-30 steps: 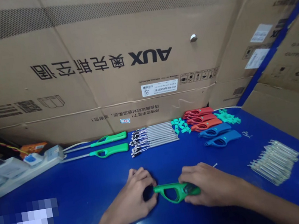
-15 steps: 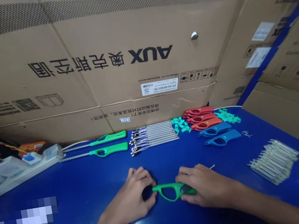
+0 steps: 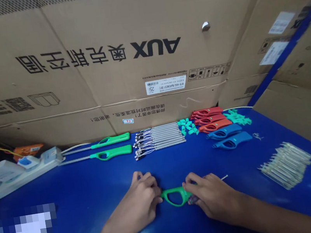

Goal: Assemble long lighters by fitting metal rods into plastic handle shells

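A green lighter casing (image 3: 175,197) with a trigger loop lies level between my two hands, just above or on the blue table. My left hand (image 3: 144,197) pinches its narrow left end. My right hand (image 3: 212,194) is closed around the wider right end, which the fingers mostly hide. Under the right fingers shows a dark, rounded piece (image 3: 192,199). A thin metal shaft (image 3: 225,176) sticks out behind that hand; it may belong to the dark piece, with the join hidden.
Beyond the hands lie two green lighters (image 3: 112,153) with metal rods, wired metal tubes (image 3: 164,136), small teal parts (image 3: 188,127), red casings (image 3: 209,118) and blue casings (image 3: 231,140). Clear slender parts (image 3: 287,164) lie right. A power strip (image 3: 19,173) is left; a cardboard wall (image 3: 108,80) stands behind.
My left fingers have closed on the casing's narrow end. The casing has shifted slightly, and my right hand covers more of its wide end. The camera view has tilted down a little.
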`<act>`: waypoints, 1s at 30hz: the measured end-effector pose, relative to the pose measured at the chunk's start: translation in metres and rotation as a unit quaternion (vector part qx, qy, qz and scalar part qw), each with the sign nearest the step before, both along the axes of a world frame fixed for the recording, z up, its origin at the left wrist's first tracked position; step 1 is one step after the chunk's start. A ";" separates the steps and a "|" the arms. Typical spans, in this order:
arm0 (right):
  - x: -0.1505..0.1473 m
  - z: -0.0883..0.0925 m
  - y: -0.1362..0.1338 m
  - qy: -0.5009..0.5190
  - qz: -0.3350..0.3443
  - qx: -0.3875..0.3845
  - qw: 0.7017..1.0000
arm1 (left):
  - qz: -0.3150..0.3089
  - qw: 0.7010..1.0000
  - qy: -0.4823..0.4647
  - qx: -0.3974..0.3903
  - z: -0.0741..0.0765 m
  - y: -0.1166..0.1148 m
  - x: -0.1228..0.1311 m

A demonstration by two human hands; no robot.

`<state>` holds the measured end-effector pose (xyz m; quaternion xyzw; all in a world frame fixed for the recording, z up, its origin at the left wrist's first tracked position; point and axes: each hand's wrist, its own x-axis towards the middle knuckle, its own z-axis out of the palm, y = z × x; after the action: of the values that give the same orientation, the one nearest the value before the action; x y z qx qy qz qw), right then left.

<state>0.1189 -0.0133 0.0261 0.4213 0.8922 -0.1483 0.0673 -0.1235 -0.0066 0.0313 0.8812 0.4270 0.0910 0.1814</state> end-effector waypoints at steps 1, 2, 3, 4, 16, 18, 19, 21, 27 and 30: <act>0.002 -0.003 -0.002 -0.001 0.009 0.024 1.000 | 0.000 1.000 -0.003 0.001 0.000 0.000 0.000; 0.004 -0.006 -0.004 -0.002 0.015 0.049 0.999 | -0.002 1.000 -0.007 0.000 0.001 0.000 -0.001; 0.007 -0.008 -0.005 -0.004 0.020 0.075 0.997 | -0.005 1.000 -0.012 0.000 0.001 0.000 -0.001; 0.009 -0.009 -0.007 -0.007 0.025 0.100 0.995 | -0.010 1.000 -0.015 0.000 0.002 0.001 -0.002; 0.056 0.010 -0.016 0.041 0.050 0.185 0.981 | -0.050 0.995 -0.061 -0.068 0.015 -0.003 0.009; 0.071 0.013 -0.018 0.048 0.019 0.188 0.981 | -0.041 0.993 -0.075 -0.084 0.014 -0.002 0.024; 0.079 0.014 -0.018 0.042 0.001 0.189 0.981 | -0.038 0.992 -0.079 -0.087 0.012 -0.001 0.034; 0.098 0.017 -0.017 0.011 -0.036 0.192 0.981 | -0.040 0.993 -0.080 -0.078 0.007 0.007 0.058; 0.159 0.023 0.004 -0.103 -0.152 0.168 0.968 | -0.069 0.996 -0.052 -0.012 -0.008 0.045 0.149; 0.184 0.016 0.019 -0.119 -0.176 0.173 0.962 | -0.054 0.997 -0.052 -0.002 -0.014 0.059 0.182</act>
<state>0.3027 0.0060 0.0421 0.5918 0.8013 0.0497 0.0723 0.0586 0.0525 0.0172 0.8967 0.3688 0.1264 0.2098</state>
